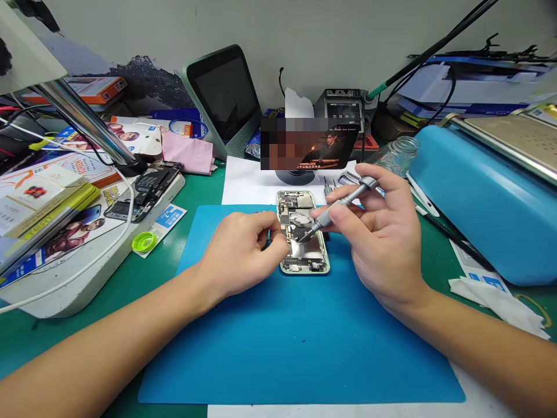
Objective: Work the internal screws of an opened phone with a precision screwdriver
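An opened smartphone [311, 252] lies on a blue mat [300, 342], its circuit boards and inner parts exposed. My right hand [385, 232] is closed round a grey precision screwdriver [342, 203], held at a slant. The dark tip points down and left at the middle of the phone, and whether it touches is too small to tell. At the phone's left edge is my left hand [243, 252], thumb and forefinger pinched together over its side. What those fingertips hold, if anything, is hidden.
Behind the phone, a small screen [333, 145] stands on a round base. A glass jar [398, 155] and a blue machine [474, 191] are at right. Left are a lamp post [87, 122], a green cap [144, 241], another opened phone [145, 188] and stacked boxes [47, 191].
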`<act>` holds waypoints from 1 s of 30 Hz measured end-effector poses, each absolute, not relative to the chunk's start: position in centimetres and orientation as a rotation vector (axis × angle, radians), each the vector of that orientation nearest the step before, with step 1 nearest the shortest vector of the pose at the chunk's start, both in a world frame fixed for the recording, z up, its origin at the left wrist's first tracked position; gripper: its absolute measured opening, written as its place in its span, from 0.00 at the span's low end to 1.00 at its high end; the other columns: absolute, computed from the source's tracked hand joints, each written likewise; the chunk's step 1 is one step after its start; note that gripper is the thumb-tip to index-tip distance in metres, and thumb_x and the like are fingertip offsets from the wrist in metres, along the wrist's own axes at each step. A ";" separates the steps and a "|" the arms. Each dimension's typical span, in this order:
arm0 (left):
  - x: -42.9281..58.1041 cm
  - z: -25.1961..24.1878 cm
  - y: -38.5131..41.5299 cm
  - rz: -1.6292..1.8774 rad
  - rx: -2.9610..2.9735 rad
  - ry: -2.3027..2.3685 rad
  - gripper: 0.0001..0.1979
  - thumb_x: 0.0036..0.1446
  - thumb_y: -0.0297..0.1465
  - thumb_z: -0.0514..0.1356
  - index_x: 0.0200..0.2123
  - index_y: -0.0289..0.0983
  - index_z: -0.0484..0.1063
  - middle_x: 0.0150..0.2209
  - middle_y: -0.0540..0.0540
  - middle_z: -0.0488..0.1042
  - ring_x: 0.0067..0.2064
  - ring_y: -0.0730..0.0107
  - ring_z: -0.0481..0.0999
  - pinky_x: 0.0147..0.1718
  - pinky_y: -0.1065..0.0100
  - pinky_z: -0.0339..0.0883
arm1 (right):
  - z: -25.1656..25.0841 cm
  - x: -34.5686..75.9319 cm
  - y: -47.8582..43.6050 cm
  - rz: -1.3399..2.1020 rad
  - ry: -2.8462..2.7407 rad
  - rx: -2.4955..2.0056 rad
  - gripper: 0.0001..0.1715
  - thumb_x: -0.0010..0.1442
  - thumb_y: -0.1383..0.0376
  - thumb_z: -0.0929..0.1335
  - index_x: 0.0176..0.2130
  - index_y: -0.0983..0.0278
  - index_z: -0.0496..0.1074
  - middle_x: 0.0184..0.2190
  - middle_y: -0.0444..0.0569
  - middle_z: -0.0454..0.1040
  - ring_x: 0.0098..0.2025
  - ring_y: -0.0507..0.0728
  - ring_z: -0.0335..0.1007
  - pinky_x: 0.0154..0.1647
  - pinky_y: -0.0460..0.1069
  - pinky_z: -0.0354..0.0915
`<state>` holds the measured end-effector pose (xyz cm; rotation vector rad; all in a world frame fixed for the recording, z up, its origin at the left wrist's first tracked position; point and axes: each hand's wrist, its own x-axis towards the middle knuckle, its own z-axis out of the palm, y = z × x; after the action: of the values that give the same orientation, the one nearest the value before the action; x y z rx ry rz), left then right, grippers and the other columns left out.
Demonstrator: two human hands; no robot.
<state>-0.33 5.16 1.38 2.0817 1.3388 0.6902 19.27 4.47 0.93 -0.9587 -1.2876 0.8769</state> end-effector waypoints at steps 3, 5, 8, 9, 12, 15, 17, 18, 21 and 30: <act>-0.4 1.1 5.5 0.613 2.160 1.324 0.10 0.55 0.31 0.56 0.22 0.38 0.64 0.17 0.55 0.61 0.21 0.75 0.59 0.22 0.68 0.45 | 0.9 19.3 4.4 0.874 -1.293 -0.961 0.26 0.59 0.64 0.76 0.53 0.50 0.67 0.40 0.43 0.76 0.37 0.56 0.80 0.36 0.54 0.83; -0.6 1.0 5.6 0.548 2.233 1.277 0.11 0.57 0.32 0.56 0.22 0.38 0.64 0.18 0.55 0.63 0.21 0.75 0.59 0.23 0.67 0.44 | 1.0 19.3 4.4 0.862 -1.306 -0.970 0.26 0.59 0.65 0.75 0.53 0.51 0.67 0.40 0.43 0.76 0.37 0.56 0.80 0.36 0.53 0.82; -1.0 1.1 6.0 0.431 2.349 1.157 0.13 0.58 0.33 0.57 0.22 0.38 0.62 0.19 0.54 0.64 0.22 0.75 0.59 0.25 0.67 0.43 | 1.1 19.3 4.2 0.824 -1.357 -0.978 0.25 0.60 0.65 0.75 0.54 0.51 0.67 0.40 0.43 0.76 0.37 0.55 0.80 0.34 0.51 0.81; -1.1 1.2 6.1 0.391 2.383 1.115 0.14 0.59 0.33 0.57 0.22 0.38 0.62 0.19 0.54 0.64 0.22 0.75 0.58 0.25 0.66 0.43 | 1.2 19.3 4.1 0.808 -1.382 -0.975 0.25 0.60 0.65 0.74 0.54 0.51 0.67 0.39 0.43 0.76 0.36 0.55 0.80 0.33 0.50 0.80; -1.5 1.5 6.4 0.304 2.453 1.030 0.15 0.61 0.34 0.56 0.22 0.38 0.62 0.18 0.53 0.63 0.22 0.75 0.57 0.25 0.65 0.42 | 1.2 19.3 3.8 0.766 -1.457 -0.948 0.25 0.60 0.67 0.74 0.54 0.51 0.66 0.39 0.44 0.76 0.36 0.55 0.79 0.30 0.49 0.79; -1.6 1.6 6.7 0.267 2.481 1.008 0.16 0.63 0.34 0.55 0.23 0.38 0.62 0.18 0.53 0.62 0.21 0.74 0.57 0.25 0.65 0.42 | 1.1 19.3 3.5 0.722 -1.530 -0.905 0.28 0.60 0.69 0.74 0.56 0.52 0.65 0.39 0.44 0.76 0.37 0.55 0.79 0.29 0.48 0.78; -1.6 1.5 6.8 0.260 2.487 1.005 0.16 0.63 0.35 0.55 0.23 0.38 0.62 0.18 0.54 0.61 0.21 0.75 0.57 0.25 0.66 0.43 | 1.0 19.2 3.5 0.681 -1.587 -0.864 0.29 0.61 0.71 0.73 0.57 0.53 0.65 0.39 0.44 0.76 0.38 0.55 0.79 0.31 0.48 0.79; -1.6 1.5 6.8 0.261 2.488 1.006 0.16 0.63 0.35 0.56 0.23 0.38 0.62 0.18 0.54 0.61 0.21 0.75 0.57 0.25 0.66 0.43 | 1.0 19.2 3.4 0.657 -1.616 -0.840 0.30 0.60 0.72 0.73 0.57 0.54 0.65 0.38 0.44 0.75 0.38 0.54 0.79 0.32 0.48 0.79; -1.5 1.6 6.8 0.266 2.487 1.006 0.15 0.62 0.36 0.56 0.23 0.38 0.64 0.19 0.54 0.63 0.21 0.75 0.57 0.25 0.67 0.44 | 0.8 19.2 3.4 0.586 -1.693 -0.778 0.33 0.60 0.77 0.72 0.58 0.53 0.66 0.40 0.44 0.74 0.39 0.53 0.79 0.34 0.47 0.80; -1.6 1.6 6.5 0.260 2.498 1.028 0.13 0.62 0.34 0.56 0.25 0.38 0.67 0.19 0.54 0.64 0.22 0.75 0.58 0.25 0.67 0.44 | 0.0 19.5 3.1 0.553 -1.862 -0.653 0.41 0.58 0.81 0.71 0.63 0.54 0.63 0.48 0.48 0.72 0.44 0.53 0.77 0.38 0.48 0.81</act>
<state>-1.63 6.49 1.63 2.4983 1.0278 0.2603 19.48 3.10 0.00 -0.6532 -1.8615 0.5529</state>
